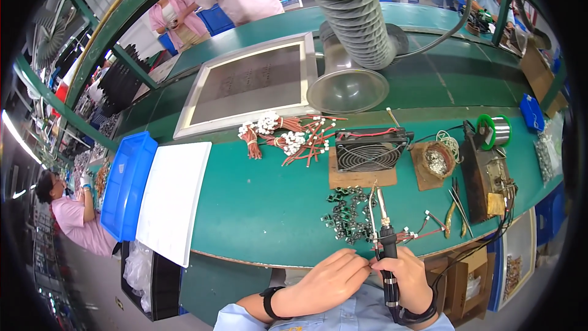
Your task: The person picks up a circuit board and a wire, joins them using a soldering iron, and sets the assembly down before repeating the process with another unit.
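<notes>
My right hand (pixel 411 279) grips a black soldering iron (pixel 388 246) with its tip pointing away from me. A thin metal tube (pixel 372 208) runs alongside the tip. Close beside it, my left hand (pixel 331 282) has its fingers pinched together at the table's front edge, touching or nearly touching the right fingertips. What the left fingers hold is hidden. Just beyond the hands lies a pile of small dark components (pixel 344 214). Red wires with white connectors (pixel 429 220) lie to the right of the iron.
A black fan (pixel 370 149) stands behind the pile. Bundled red wires (pixel 288 138), a bowl of solder scraps (pixel 436 162), tweezers (pixel 460 208), a soldering station (pixel 481 175) and a green solder spool (pixel 493 131) surround it. An extraction hose (pixel 349 12) hangs overhead. Left are a white board (pixel 171 202) and blue tray (pixel 125 187).
</notes>
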The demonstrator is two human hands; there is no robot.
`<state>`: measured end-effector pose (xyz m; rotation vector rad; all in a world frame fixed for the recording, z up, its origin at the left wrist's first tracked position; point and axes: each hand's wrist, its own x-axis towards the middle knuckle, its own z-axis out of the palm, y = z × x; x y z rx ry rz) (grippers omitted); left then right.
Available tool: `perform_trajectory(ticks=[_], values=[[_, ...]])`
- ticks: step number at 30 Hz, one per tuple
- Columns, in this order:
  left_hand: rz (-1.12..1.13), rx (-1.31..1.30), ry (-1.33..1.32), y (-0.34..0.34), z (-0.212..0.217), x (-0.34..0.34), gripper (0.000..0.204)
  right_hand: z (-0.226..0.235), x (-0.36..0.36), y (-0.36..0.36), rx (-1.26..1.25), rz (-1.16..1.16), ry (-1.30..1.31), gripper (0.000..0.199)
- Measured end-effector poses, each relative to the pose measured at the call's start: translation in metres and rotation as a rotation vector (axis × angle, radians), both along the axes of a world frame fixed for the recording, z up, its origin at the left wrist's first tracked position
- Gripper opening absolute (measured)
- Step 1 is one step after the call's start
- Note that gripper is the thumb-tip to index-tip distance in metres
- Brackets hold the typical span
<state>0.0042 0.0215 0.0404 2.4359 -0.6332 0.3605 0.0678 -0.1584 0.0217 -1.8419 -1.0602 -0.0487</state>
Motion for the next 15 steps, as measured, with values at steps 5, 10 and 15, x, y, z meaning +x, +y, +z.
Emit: perform_trajectory(ticks=[5, 10, 15], values=[[0.004, -0.059, -0.004, -0.002, -0.005, -0.002, 0.022, -0.001, -0.003, 0.002, -0.003, -0.065, -0.119, 0.037], [0.072, -0.276, 0.110, -0.006, -0.003, -0.006, 0.019, -0.010, -0.005, 0.008, 0.134, -0.176, -0.042, 0.037], [0.208, -0.614, 0.317, -0.002, -0.014, -0.011, 0.017, -0.009, -0.008, 0.003, 0.201, -0.237, 0.173, 0.039]])
